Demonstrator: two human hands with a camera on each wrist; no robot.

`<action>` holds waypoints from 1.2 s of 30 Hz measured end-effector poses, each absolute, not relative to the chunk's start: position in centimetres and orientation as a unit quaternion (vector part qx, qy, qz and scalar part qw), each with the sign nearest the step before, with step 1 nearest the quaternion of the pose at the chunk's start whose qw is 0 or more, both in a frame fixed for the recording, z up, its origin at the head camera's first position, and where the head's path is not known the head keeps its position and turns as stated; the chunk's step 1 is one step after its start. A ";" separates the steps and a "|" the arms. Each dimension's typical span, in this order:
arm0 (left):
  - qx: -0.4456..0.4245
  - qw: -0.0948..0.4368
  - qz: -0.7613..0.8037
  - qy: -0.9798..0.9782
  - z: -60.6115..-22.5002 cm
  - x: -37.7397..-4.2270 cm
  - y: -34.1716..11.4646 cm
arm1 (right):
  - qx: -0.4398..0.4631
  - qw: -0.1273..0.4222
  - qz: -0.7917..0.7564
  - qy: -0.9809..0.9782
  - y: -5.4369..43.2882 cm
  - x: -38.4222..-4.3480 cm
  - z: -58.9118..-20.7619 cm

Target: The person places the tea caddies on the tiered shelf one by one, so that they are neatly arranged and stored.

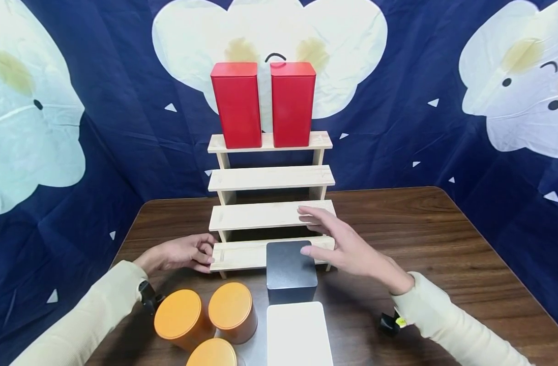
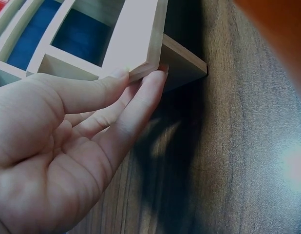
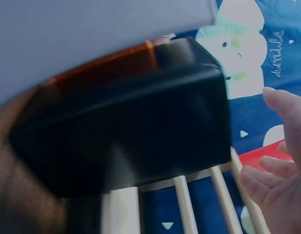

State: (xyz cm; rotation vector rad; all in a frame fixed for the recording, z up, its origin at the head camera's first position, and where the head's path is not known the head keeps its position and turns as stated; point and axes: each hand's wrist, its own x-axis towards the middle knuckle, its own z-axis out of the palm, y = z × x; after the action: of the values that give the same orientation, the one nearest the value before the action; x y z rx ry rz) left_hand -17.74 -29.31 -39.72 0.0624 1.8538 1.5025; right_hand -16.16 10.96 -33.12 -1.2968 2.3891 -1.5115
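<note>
A pale wooden tiered rack [image 1: 271, 216] stands on the table. At its lowest step's left end, my left hand [image 1: 187, 253] pinches the board's corner; the left wrist view shows the thumb [image 2: 94, 95] on one side of the board [image 2: 136, 36] and fingers on the other. My right hand [image 1: 340, 241] is in the air by the rack's right side, fingers spread and holding nothing. Just below it in the head view is a black box [image 1: 291, 272], in front of the lowest step. Two red tins [image 1: 237, 109] stand upright on the top step.
Several round orange-lidded tins [image 1: 230, 305] stand at the front left. A white box [image 1: 298, 333] sits in front of the black one. Behind the brown wooden table [image 1: 398, 223] hangs a dark blue cloth [image 1: 398, 157] with cloud faces.
</note>
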 end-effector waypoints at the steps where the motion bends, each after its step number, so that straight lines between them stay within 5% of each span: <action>1: 0.024 0.369 0.585 0.722 -39.7 -17.7 -29.3 | -0.418 0.020 -0.483 0.769 11.0 -16.0 -33.4; 36: 0.022 0.366 0.587 0.721 -39.9 -17.8 -29.3 | -0.404 0.062 -0.393 0.824 12.5 -14.0 -36.1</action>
State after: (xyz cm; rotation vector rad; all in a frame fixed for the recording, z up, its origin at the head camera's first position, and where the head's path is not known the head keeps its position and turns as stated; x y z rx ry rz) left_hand -17.81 -29.31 -39.93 0.0553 1.8540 1.5099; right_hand -14.04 12.51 -36.06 -1.2207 2.4896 -1.1888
